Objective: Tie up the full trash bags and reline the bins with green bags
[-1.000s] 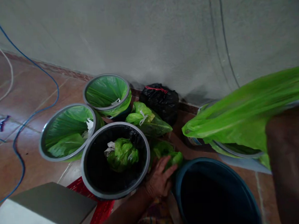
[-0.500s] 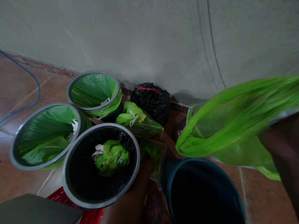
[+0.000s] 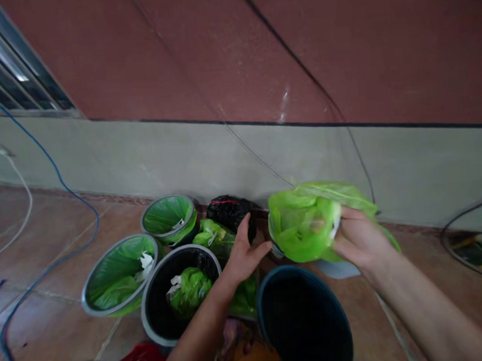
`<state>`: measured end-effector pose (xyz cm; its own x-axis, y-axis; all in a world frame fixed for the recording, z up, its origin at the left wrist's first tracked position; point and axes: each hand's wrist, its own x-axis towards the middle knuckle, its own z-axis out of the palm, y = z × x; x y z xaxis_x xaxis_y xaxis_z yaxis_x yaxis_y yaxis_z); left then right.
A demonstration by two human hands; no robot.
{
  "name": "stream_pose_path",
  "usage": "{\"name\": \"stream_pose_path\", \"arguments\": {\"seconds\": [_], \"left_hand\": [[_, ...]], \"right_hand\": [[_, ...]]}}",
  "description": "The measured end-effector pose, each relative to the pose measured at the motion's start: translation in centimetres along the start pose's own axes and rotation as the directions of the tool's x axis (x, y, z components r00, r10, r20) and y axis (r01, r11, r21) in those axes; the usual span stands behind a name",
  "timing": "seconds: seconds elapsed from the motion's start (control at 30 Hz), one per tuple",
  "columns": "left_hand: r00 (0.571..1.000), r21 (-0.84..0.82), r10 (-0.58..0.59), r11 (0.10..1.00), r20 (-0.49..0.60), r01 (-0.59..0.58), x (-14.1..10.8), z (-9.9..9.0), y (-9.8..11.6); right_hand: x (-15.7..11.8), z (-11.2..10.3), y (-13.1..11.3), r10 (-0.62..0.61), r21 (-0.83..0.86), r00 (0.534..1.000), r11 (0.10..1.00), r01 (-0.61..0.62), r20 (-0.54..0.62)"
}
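My right hand (image 3: 355, 236) grips a green plastic bin bag (image 3: 303, 225) at its right side, and the bag hangs in the air with its mouth partly spread. My left hand (image 3: 245, 253) is apart from the bag, thumb and fingers spread, holding nothing. Below both hands a dark blue bin (image 3: 264, 308) stands without a liner. To the left is a bin with a black liner (image 3: 179, 248), and a crumpled green bag (image 3: 194, 290) with white paper lies inside it.
Two bins with green liners, a rear one (image 3: 167, 198) and a left one (image 3: 86, 302), stand further left. A tied black bag (image 3: 226, 211) and a tied green bag (image 3: 207, 233) lie by the wall. A blue cable (image 3: 58, 174) crosses the tiled floor; a dark cable (image 3: 443, 234) curves at right.
The view has tilted up, showing more wall. My right hand has drawn the green bag in from the right. My left hand has risen from beside the black-lined bin.
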<state>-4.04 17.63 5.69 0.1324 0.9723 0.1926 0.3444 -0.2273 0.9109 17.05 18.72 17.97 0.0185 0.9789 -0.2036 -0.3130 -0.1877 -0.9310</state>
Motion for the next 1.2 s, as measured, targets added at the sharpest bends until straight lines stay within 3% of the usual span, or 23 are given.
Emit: {"name": "stream_pose_path", "arguments": {"seconds": [0.1, 0.2, 0.27, 0.33, 0.47, 0.53, 0.6, 0.67, 0.7, 0.77, 0.83, 0.9, 1.0, 1.03, 1.1, 1.17, 1.2], "left_hand": [[0.977, 0.103, 0.212, 0.971, 0.037, -0.214, 2.5, -0.6, 5.9], [0.922, 0.222, 0.362, 0.896, 0.136, -0.384, 2.9, 0.0, 10.3], [0.892, 0.279, 0.404, 0.849, 0.203, -0.448, 2.3, 0.5, 12.1], [0.911, 0.319, 0.377, 0.853, 0.168, -0.412, 1.4, 0.8, 12.9], [0.965, 0.382, 0.237, 0.906, -0.108, -0.180, -0.6, 0.8, 12.8], [0.959, 0.434, 0.212, 0.894, -0.189, -0.113, -1.5, 0.7, 12.4], [0.949, 0.491, 0.211, 0.868, -0.235, -0.071, -2.4, 0.4, 12.2], [0.942, 0.528, 0.199, 0.849, -0.269, -0.028, -3.4, 0.1, 12.0], [0.942, 0.536, 0.180, 0.844, -0.284, 0.000, -4.0, -0.2, 11.9], [0.940, 0.528, 0.138, 0.848, -0.313, 0.051, -5.1, -0.9, 11.6], [0.933, 0.490, 0.103, 0.868, -0.345, 0.085, -6.1, -1.8, 11.0], [0.921, 0.416, 0.053, 0.901, -0.385, 0.122, -7.0, -2.5, 10.2], [0.897, 0.228, -0.075, 0.955, -0.436, 0.191, -7.9, -2.4, 9.1], [0.895, 0.127, -0.133, 0.971, -0.426, 0.205, -8.2, -1.9, 8.8], [0.907, -0.154, -0.263, 0.962, -0.328, 0.223, -8.9, -0.5, 8.6], [0.915, -0.444, -0.361, 0.860, -0.178, 0.253, -9.7, 0.8, 8.7], [0.912, -0.546, -0.396, 0.791, -0.109, 0.278, -10.2, 1.1, 8.8]], "right_hand": [[-2.9, 0.2, -0.1, 0.169, 0.106, 0.972, 0.977, -0.187, 0.163], [-5.8, 0.0, -0.6, 0.091, 0.029, 0.964, 0.994, -0.101, 0.250], [-7.6, -0.6, -1.3, 0.032, -0.045, 0.951, 0.999, -0.019, 0.307], [-9.2, -1.7, -2.3, -0.028, -0.103, 0.947, 0.993, 0.064, 0.320], [-12.1, -4.7, -3.8, -0.194, -0.292, 0.952, 0.920, 0.260, 0.236], [-13.1, -6.3, -3.9, -0.279, -0.517, 0.934, 0.778, 0.356, 0.224], [-13.9, -7.8, -3.7, -0.389, -0.767, 0.900, 0.510, 0.389, 0.197], [-14.3, -9.5, -3.5, -0.537, -0.927, 0.834, 0.235, 0.294, 0.128], [-14.5, -10.4, -3.5, -0.606, -0.966, 0.791, 0.145, 0.213, 0.083], [-14.8, -12.4, -3.6, -0.713, -0.996, 0.701, 0.079, 0.047, -0.023], [-15.1, -14.6, -3.7, -0.771, -0.991, 0.622, 0.115, -0.071, -0.134], [-15.4, -16.5, -3.3, -0.782, -0.968, 0.570, 0.211, -0.138, -0.252], [-16.0, -17.9, -1.1, -0.720, -0.906, 0.553, 0.366, -0.213, -0.420], [-16.2, -17.8, 0.1, -0.684, -0.889, 0.573, 0.399, -0.223, -0.451], [-16.6, -17.0, 2.9, -0.596, -0.870, 0.660, 0.454, -0.193, -0.458], [-17.1, -15.8, 5.7, -0.479, -0.822, 0.776, 0.562, -0.088, -0.411], [-17.4, -15.3, 6.8, -0.417, -0.753, 0.821, 0.657, -0.025, -0.391]]}}
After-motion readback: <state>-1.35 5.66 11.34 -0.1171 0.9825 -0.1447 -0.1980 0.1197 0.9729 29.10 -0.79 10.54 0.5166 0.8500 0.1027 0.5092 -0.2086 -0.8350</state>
